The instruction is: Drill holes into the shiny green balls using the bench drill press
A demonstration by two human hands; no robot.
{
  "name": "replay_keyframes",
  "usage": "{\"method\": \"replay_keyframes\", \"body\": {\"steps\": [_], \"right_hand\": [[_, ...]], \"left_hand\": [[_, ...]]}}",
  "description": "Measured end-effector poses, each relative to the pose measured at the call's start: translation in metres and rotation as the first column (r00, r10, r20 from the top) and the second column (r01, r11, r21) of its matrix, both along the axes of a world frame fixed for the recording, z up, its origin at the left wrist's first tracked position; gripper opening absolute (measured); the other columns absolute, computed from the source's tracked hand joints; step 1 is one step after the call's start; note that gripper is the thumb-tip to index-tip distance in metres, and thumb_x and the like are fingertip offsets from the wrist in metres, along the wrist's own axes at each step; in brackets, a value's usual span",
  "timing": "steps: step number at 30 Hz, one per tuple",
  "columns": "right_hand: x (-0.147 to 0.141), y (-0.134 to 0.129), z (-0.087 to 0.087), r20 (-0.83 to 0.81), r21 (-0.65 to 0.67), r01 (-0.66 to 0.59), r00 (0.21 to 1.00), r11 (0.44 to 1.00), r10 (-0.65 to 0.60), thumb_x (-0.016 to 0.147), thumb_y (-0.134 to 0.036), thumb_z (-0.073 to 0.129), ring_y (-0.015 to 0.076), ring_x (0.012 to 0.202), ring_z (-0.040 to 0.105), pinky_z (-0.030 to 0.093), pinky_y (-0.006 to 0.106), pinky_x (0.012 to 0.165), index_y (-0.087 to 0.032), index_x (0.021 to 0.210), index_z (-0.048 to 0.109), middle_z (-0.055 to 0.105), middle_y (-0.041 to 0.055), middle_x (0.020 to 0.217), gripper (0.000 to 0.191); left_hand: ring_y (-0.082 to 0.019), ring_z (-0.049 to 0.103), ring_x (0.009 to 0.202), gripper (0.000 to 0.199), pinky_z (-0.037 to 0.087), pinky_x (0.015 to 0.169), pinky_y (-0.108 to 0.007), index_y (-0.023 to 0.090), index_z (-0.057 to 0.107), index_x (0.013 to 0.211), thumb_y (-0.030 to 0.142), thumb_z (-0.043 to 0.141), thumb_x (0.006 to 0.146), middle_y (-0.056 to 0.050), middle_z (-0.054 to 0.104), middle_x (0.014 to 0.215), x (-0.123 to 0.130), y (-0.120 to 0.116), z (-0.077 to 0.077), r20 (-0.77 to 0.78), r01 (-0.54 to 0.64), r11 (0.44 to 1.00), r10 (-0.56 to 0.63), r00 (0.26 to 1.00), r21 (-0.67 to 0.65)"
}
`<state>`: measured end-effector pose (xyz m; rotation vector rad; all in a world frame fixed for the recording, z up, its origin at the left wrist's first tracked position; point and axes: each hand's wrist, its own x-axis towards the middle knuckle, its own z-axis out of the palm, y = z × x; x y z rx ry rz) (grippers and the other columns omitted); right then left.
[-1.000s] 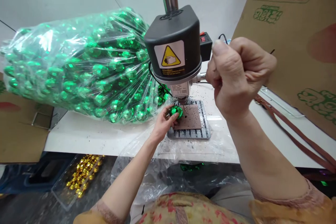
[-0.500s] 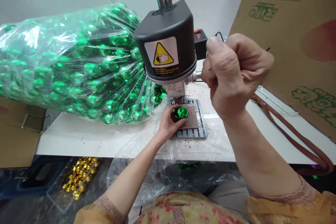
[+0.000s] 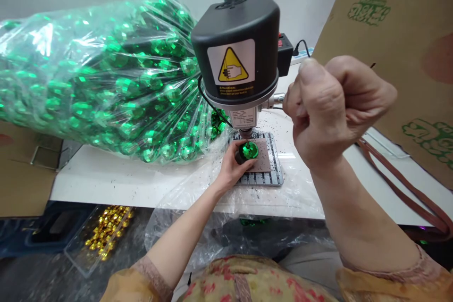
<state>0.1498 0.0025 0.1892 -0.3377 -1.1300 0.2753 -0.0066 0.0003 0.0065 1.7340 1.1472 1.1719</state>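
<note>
My left hand (image 3: 235, 166) curls its thumb and fingers around a shiny green faceted ball (image 3: 250, 150). The ball rests on a brown square pad (image 3: 264, 163), on the slotted metal base (image 3: 275, 170) of a small bench drill press (image 3: 235, 52). Just above the ball is the drill's chuck (image 3: 246, 133); I cannot make out whether the bit touches it. On the right, my right hand (image 3: 336, 106) is closed in a fist around the press's feed handle, whose metal hub (image 3: 278, 99) shows beside the fingers. The grip itself is hidden inside the fist.
A large clear bag of green faceted balls (image 3: 116, 85) lies left of the press. Cardboard boxes (image 3: 396, 56) flank the white table (image 3: 116, 184). A brown strap (image 3: 396, 184) lies at right. Below stands a clear bin with gold balls (image 3: 108, 231). Dark shavings dot the tabletop.
The view has shifted, so the press and both hands appear a little further right. My left hand stays around the green ball, and my right fist stays on the handle.
</note>
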Motion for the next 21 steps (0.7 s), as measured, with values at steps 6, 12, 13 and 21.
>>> {"method": "replay_keyframes", "body": {"steps": [6,12,13,21], "right_hand": [[0.000,0.003,-0.002,0.008,0.003,0.054,0.998,0.999,-0.054,0.090,-0.026,0.068,0.0062,0.041,0.031,0.020,0.030,0.044,-0.020,0.059,0.022,0.023,-0.0052,0.050,0.056],[0.002,0.000,-0.012,0.038,-0.022,0.085,0.996,0.996,-0.085,0.091,-0.029,0.066,0.0087,0.041,0.029,0.022,0.034,0.044,-0.021,0.057,0.026,0.028,-0.0042,0.048,0.053],[0.002,0.000,-0.014,0.039,-0.003,0.080,0.996,0.997,-0.080,0.091,-0.028,0.065,0.0090,0.041,0.030,0.023,0.034,0.045,-0.021,0.056,0.025,0.029,-0.0039,0.047,0.054],[0.003,-0.010,-0.015,0.080,0.029,0.023,0.996,0.999,-0.025,0.093,-0.029,0.062,0.0095,0.042,0.034,0.023,0.032,0.046,-0.020,0.052,0.024,0.025,-0.0036,0.047,0.056]], "left_hand": [[-0.028,0.063,0.122,0.058,0.049,0.108,-0.044,0.021,0.056,0.130,0.040,0.082,0.082,-0.011,0.065,0.129,0.001,-0.001,-0.002,0.010,0.021,1.000,-0.021,1.000,0.003],[-0.028,0.064,0.120,0.053,0.050,0.106,-0.044,0.021,0.057,0.124,0.037,0.083,0.081,-0.010,0.066,0.125,0.000,0.000,-0.002,-0.023,-0.006,0.999,0.007,1.000,0.033],[-0.028,0.064,0.119,0.052,0.051,0.105,-0.044,0.022,0.057,0.123,0.037,0.083,0.081,-0.009,0.066,0.124,0.000,0.000,-0.002,-0.031,-0.008,0.999,0.009,0.999,0.040],[-0.027,0.064,0.118,0.050,0.051,0.103,-0.041,0.022,0.058,0.123,0.036,0.082,0.082,-0.009,0.066,0.124,0.000,-0.001,0.000,-0.034,0.000,0.999,0.002,0.999,0.050]]}}
